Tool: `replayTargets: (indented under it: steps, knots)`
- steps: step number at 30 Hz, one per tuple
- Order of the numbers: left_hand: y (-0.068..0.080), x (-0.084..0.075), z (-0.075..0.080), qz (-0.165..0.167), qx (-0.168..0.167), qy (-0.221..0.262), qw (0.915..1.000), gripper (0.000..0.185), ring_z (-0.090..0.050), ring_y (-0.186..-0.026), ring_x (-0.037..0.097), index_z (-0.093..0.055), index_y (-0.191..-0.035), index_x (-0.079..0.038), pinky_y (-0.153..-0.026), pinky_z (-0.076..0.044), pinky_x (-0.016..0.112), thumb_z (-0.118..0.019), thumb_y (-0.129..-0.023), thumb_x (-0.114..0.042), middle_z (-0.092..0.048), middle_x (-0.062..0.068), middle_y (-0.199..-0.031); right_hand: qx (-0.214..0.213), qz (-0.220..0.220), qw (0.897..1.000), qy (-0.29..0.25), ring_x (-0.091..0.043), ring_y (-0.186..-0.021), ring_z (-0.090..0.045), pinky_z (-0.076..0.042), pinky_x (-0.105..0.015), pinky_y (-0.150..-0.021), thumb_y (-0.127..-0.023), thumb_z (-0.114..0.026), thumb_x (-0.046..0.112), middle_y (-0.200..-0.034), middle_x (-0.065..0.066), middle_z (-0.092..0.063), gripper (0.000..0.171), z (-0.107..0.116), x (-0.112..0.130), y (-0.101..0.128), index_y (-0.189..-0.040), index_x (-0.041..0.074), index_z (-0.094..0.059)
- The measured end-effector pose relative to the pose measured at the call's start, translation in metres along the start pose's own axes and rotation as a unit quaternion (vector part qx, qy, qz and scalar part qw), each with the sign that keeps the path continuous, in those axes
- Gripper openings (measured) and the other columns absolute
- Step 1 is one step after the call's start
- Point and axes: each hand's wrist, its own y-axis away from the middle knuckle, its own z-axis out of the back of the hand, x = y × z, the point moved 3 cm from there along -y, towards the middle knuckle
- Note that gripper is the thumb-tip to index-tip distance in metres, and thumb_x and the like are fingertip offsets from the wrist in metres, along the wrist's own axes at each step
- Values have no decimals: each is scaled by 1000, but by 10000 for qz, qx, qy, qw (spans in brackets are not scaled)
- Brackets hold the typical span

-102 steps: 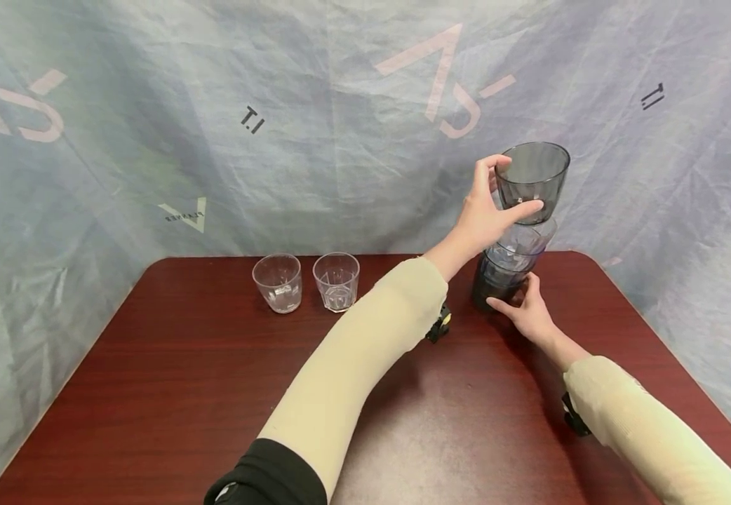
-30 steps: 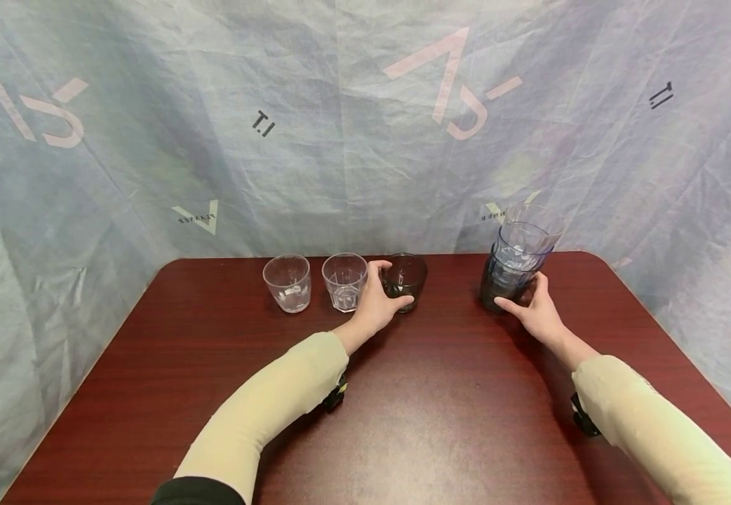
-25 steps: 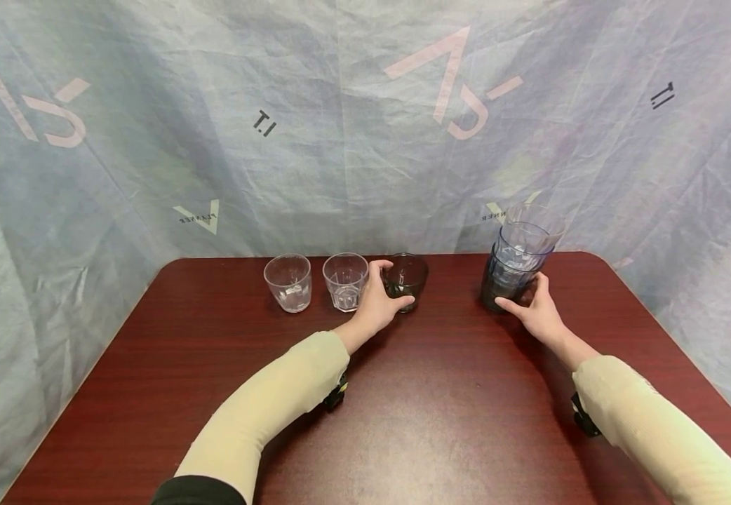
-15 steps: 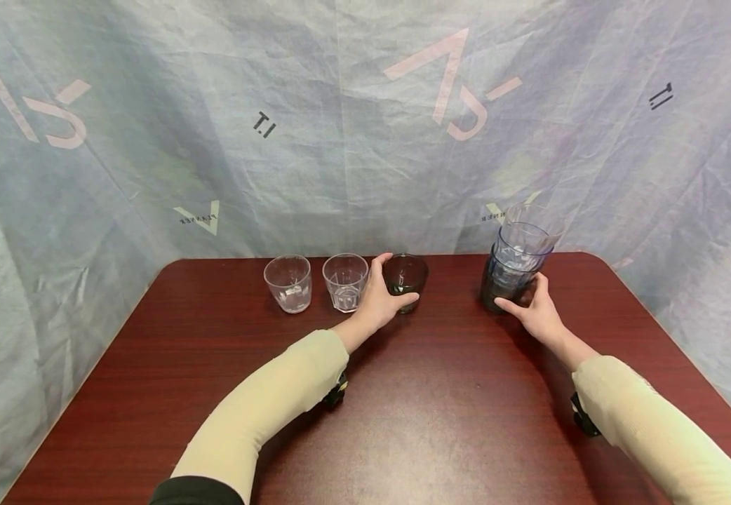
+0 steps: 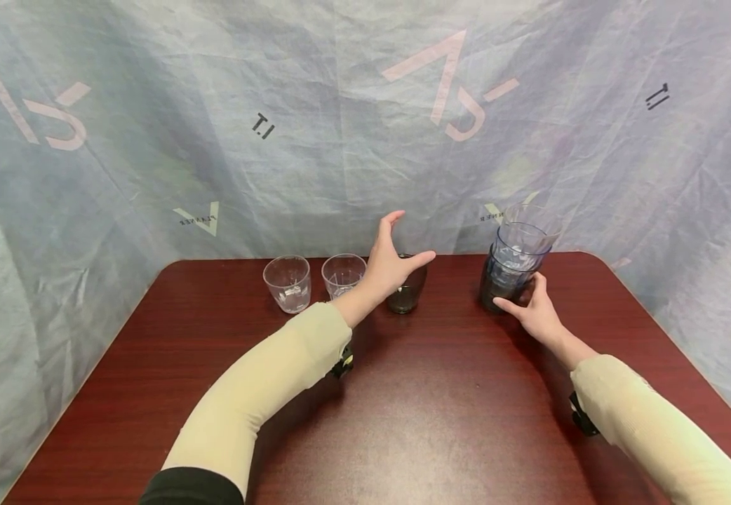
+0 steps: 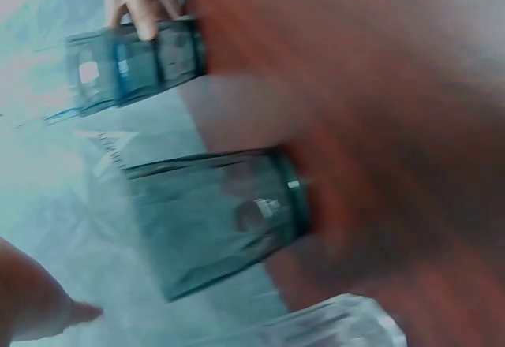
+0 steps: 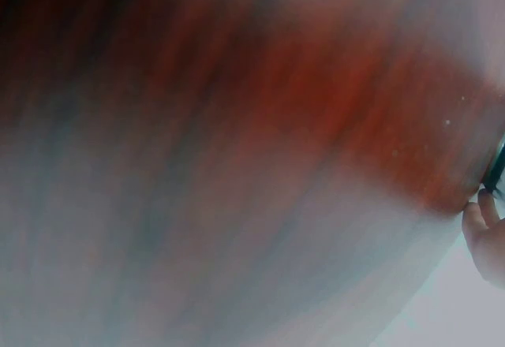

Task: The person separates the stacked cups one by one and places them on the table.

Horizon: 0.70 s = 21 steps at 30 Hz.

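A: What is taking up most of the view?

B: A crinkled grey-blue sheet (image 5: pixel 151 105) is hanging as a backdrop, printed with pale marks. Below it a dark red desk (image 5: pixel 403 421) is filling the lower half.

A: And the arms?

B: Both are wearing cream sleeves. The left arm is reaching across the middle, the right one is coming in from the lower right.

A: What is standing on the desk?

B: Largest is a stack (image 5: pixel 517 263) of nested tumblers near the far right edge, a dark one at the bottom with bluish and clear ones above. Then a single dark cup (image 5: pixel 408 293) is standing upright on the desk near the far edge, about mid-way across. Left of it two clear cups (image 5: pixel 286 283) are sitting side by side, close together but apart.

A: What is the left hand (image 5: pixel 391 263) doing?

B: It is hovering just above and in front of the dark cup, fingers spread and relaxed, gripping nothing. The left wrist view, blurred, is showing that cup (image 6: pixel 217 221) standing free of the fingers.

A: And the right hand (image 5: pixel 530 312)?

B: It is holding the base of the stack, thumb and fingers curled around the bottom tumbler. The right wrist view is too blurred to add much.
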Motion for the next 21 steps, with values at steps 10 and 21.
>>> replayTargets:
  steps: [10,21]
  knots:
    - [-34,-39,-29,-420,456,192,9979,80,-28,-137,6,-30,-146,-20,-108,-31,35,-79,-83,-30,-36,-4,-149,22,-40,10000,-32,-45,-119,-39,-34,-55,-96,-93,-69,19,-135,-35,-32,84,0,0,2,-144,-5,-7]
    - [-45,-46,-82,-93,854,392,9955,85,-33,-135,4,-31,-146,-28,-103,-38,34,-83,-78,-32,-39,-3,-147,84,-4,9999,-150,-44,-123,-38,-33,-55,-97,-93,-68,19,-138,-33,-30,84,-2,3,5,-144,-4,-5]
